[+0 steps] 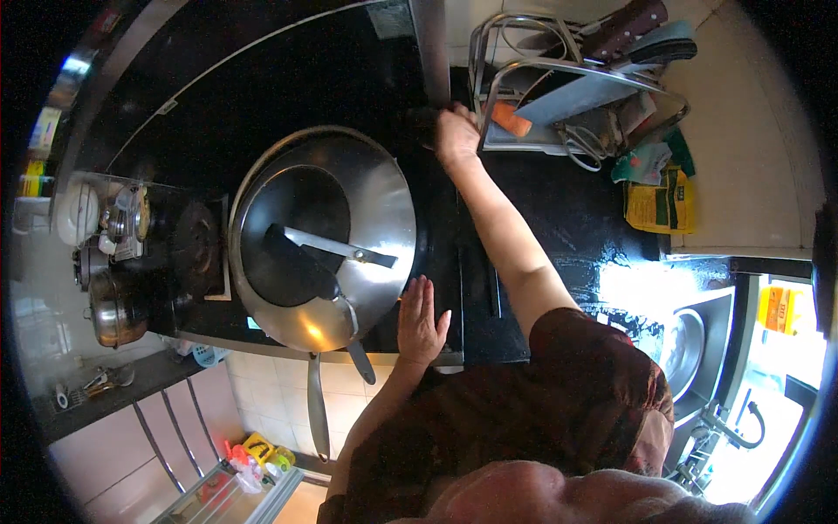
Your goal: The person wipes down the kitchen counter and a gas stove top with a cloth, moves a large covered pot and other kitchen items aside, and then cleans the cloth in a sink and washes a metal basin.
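Observation:
A large steel wok (386, 196) with a long handle (318, 406) sits in front of me on the black cooktop. Inside it lies a spatula with a black head (301, 268) and a grey handle (361, 363) that sticks out over the rim. A metal bar (327, 243) also lies across the wok. My left hand (422, 324) is held flat beside the wok's right edge, thumb apart, with nothing in it. My right hand (458, 134) reaches far forward, fingers curled, next to the knife rack (488, 105). Something dark and blurred is beside its fingers; whether it holds this is unclear.
The rack holds a cleaver (576, 98), scissors (581, 147) and other knives. A yellow packet (660, 200) leans at the wall. To the right is a sink with a metal basin (684, 350). At left stand a lidded pot (118, 308) and white dishes (78, 213).

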`<state>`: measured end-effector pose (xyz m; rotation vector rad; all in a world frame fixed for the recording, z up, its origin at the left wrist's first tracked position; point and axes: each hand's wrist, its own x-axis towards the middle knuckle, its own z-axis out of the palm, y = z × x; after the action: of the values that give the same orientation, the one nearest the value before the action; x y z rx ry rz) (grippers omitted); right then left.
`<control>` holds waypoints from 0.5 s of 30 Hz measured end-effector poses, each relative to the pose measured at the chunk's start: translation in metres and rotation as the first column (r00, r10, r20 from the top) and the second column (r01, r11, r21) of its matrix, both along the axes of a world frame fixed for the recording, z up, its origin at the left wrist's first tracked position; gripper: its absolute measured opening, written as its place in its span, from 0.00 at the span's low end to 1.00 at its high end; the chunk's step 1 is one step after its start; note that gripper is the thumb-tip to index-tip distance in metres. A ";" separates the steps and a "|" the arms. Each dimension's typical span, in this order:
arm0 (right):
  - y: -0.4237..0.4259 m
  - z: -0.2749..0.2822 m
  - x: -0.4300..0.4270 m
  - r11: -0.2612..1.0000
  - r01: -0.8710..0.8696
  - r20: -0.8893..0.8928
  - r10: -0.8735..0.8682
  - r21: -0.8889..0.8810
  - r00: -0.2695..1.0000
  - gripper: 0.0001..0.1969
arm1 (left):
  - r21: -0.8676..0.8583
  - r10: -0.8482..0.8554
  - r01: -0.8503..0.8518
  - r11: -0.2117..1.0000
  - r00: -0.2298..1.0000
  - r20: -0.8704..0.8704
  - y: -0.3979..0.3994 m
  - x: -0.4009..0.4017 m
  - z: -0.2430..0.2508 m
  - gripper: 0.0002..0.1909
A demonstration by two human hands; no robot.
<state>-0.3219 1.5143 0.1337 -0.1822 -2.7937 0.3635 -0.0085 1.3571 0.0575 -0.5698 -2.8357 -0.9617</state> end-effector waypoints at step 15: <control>-0.027 0.132 -0.027 0.908 -0.233 -0.794 0.418 0.348 0.441 0.11 | -0.010 -0.019 0.018 1.000 0.998 -0.055 0.010 0.000 0.000 0.39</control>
<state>-0.3492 1.4870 0.2655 0.4930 -1.7886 0.1799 -0.0088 1.3676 0.0570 -0.6151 -2.7930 -0.9210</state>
